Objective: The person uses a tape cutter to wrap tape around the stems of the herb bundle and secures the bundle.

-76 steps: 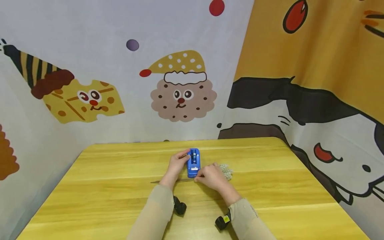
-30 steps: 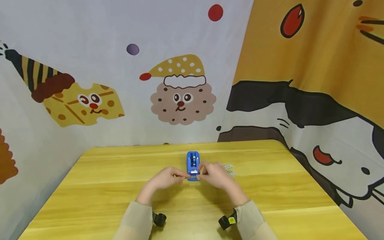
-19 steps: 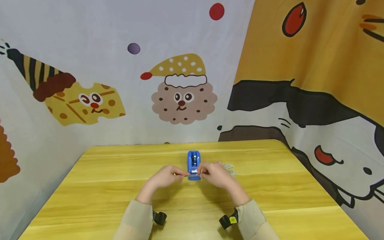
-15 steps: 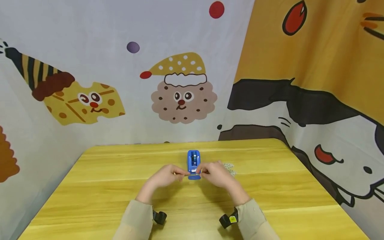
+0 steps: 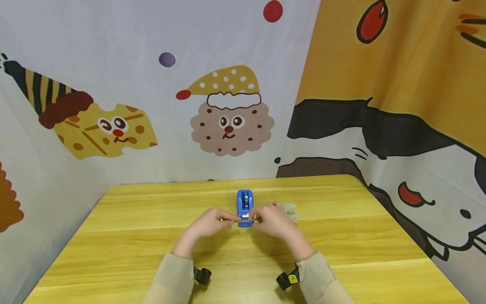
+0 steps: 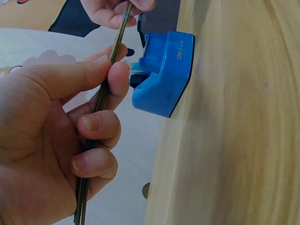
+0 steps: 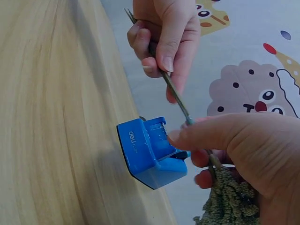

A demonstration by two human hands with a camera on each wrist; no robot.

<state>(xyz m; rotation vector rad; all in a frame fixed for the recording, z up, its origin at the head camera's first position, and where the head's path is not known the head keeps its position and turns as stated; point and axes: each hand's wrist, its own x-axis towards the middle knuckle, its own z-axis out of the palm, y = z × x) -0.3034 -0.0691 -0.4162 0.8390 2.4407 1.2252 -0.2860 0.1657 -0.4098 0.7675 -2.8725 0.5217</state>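
A thin bundle of dried flower stems (image 7: 176, 92) stretches between both hands, over the front end of a blue tape dispenser (image 5: 241, 207). My left hand (image 5: 211, 222) pinches the stems between thumb and forefinger, other fingers curled around their lower ends, as the left wrist view shows. My right hand (image 5: 274, 220) pinches them closer to the pale green flower heads (image 7: 229, 199), which hang beneath that palm. Near the right thumb, a shiny, slightly bluish patch shows on the stems; it looks like tape. The dispenser stands on the table, apart from the left hand.
The wood-grain table (image 5: 152, 236) reaches back to a white curtain (image 5: 125, 38) printed with cartoon figures. More printed cloth in orange, black and white hangs at the right. Black cameras are strapped to both wrists.
The left hand has left the dispenser's side and come back to grip the stems. The right hand has shifted slightly right. The stems have risen from near the tabletop over the dispenser's front.
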